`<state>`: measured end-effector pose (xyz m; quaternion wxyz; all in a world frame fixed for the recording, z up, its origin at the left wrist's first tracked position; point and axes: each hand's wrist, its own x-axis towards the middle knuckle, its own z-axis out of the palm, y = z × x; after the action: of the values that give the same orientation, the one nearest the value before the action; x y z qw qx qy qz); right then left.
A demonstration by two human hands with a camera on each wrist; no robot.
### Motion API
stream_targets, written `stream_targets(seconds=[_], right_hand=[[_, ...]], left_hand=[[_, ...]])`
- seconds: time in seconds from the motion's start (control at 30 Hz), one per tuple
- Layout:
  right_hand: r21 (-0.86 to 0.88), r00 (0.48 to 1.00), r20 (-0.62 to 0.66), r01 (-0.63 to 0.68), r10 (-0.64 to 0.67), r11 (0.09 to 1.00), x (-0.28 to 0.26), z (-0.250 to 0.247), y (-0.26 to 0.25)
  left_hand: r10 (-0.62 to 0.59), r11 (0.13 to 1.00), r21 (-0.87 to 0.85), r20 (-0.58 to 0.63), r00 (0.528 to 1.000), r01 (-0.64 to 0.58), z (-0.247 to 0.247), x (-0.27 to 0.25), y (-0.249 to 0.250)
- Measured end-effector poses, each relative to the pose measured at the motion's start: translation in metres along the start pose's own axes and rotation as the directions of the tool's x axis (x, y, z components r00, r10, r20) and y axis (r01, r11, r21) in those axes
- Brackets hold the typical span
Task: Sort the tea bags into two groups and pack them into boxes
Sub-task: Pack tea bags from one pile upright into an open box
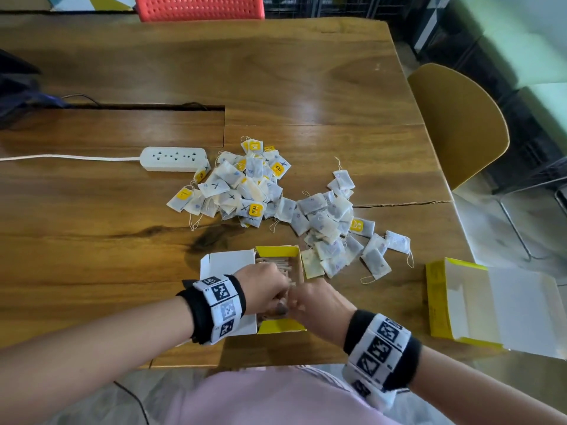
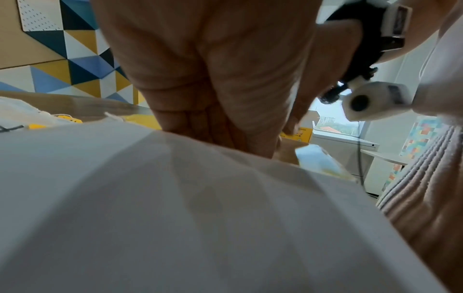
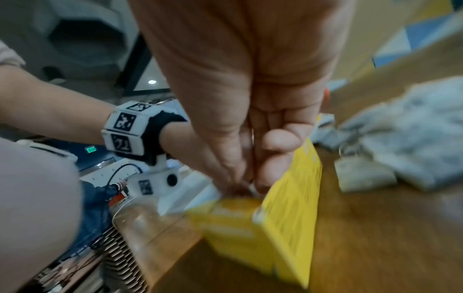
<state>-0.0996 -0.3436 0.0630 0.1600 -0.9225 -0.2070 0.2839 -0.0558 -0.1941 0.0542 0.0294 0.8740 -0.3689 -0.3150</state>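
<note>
Two heaps of tea bags (image 1: 285, 207) lie mid-frame on the table (image 1: 92, 240) in the head view. Below them, the left hand (image 1: 264, 286) and right hand (image 1: 319, 302) reach fingers-down into the open yellow box (image 1: 277, 251); their grip I cannot tell. Only the right wrist view shows the box's yellow side.

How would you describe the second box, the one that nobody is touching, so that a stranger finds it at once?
Start at the wooden table and go to its near right corner, beside the mustard-yellow chair. There the empty box lies open, yellow outside and white inside, with its lid folded out to the right. Unlike the box under the hands, it stands apart from both piles and holds no tea bags.
</note>
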Motion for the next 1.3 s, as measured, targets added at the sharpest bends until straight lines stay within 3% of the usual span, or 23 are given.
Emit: stream_targets(seconds=[0.1, 0.47, 0.57, 0.73, 0.97, 1.3], right_hand=[[-0.164, 0.975, 0.198, -0.073, 0.105, 0.984, -0.007, 0.006, -0.008], [-0.316, 0.955, 0.289, 0.025, 0.071, 0.948, 0.018, 0.009, -0.008], [-0.327, 0.964, 0.260, 0.037, 0.052, 0.944, 0.017, 0.012, -0.005], [-0.145, 0.987, 0.157, -0.015, 0.038, 0.989, 0.007, 0.014, -0.005], [-0.042, 0.987, 0.099, -0.120, 0.124, 0.992, 0.003, 0.019, -0.004], [-0.006, 0.996, 0.034, -0.080, 0.080, 0.997, 0.000, 0.021, 0.004]], left_hand=[[0.015, 1.000, 0.001, -0.008, 1.000, -0.015, 0.001, 0.000, 0.000], [0.049, 0.997, 0.058, -0.009, 0.999, -0.049, 0.008, -0.001, -0.001], [0.039, 0.996, 0.081, -0.004, 0.999, -0.039, 0.012, -0.001, 0.001], [0.027, 0.997, 0.071, -0.012, 1.000, -0.026, 0.014, -0.003, 0.000], [0.013, 0.998, 0.063, -0.011, 1.000, -0.012, 0.009, -0.010, 0.003], [-0.082, 0.953, 0.287, -0.055, 0.995, 0.095, 0.013, -0.012, 0.009]])
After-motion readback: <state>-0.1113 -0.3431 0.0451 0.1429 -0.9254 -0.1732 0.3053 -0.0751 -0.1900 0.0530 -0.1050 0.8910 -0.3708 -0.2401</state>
